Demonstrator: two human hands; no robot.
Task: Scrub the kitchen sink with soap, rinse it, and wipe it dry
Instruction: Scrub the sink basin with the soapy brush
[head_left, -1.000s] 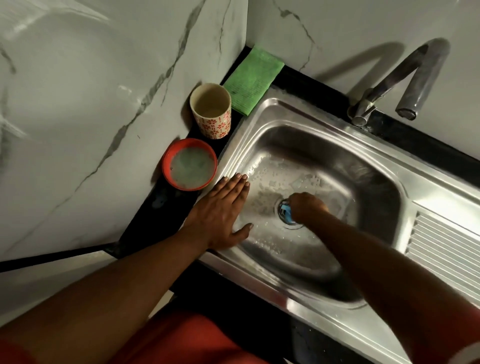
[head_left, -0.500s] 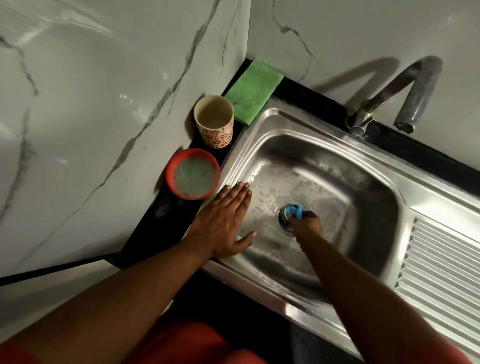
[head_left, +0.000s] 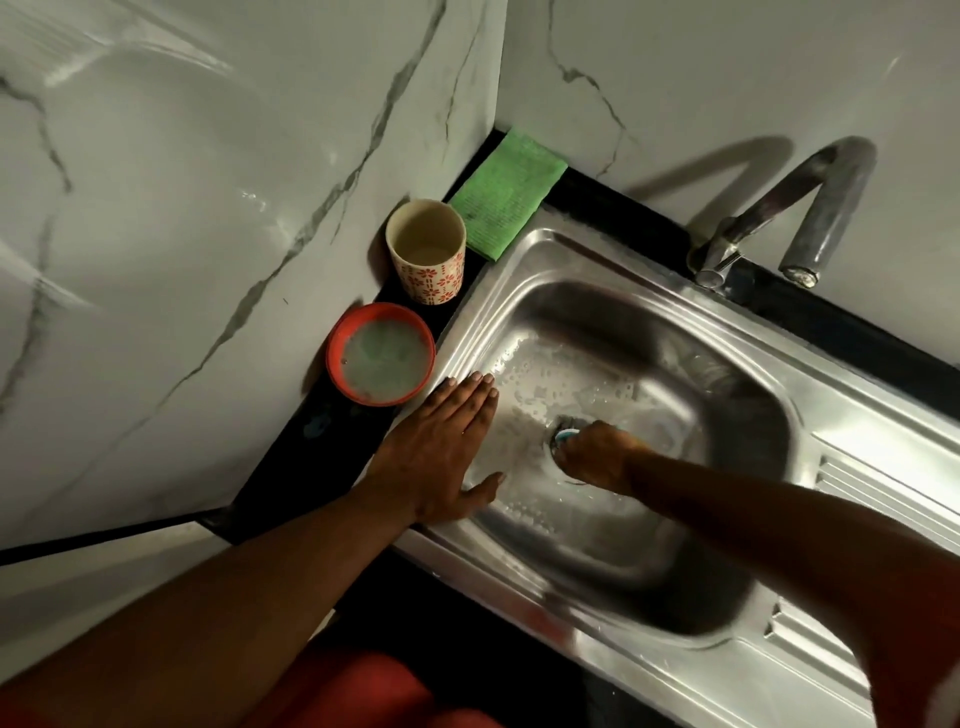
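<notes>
The steel sink (head_left: 639, 291) fills the right half of the view, its basin floor wet and flecked with suds. My right hand (head_left: 595, 457) is down in the basin at the drain, gripping a small blue scrubber (head_left: 565, 435) that is mostly hidden under the fingers. My left hand (head_left: 441, 447) lies flat with straight fingers on the sink's left rim, thumb hanging over the basin wall. A red bowl (head_left: 381, 353) of cloudy soapy water stands just left of the rim.
A patterned cup (head_left: 426, 260) and a green cloth (head_left: 506, 195) sit on the black counter in the corner behind the bowl. The tap (head_left: 800, 208) arches over the sink's far edge. A ribbed drainboard (head_left: 893, 499) lies to the right. Marble walls enclose the corner.
My right hand has kept moving the scrubber around the drain, shifting slightly right and back over it. My left hand stays on the rim. The view has drifted a little.
</notes>
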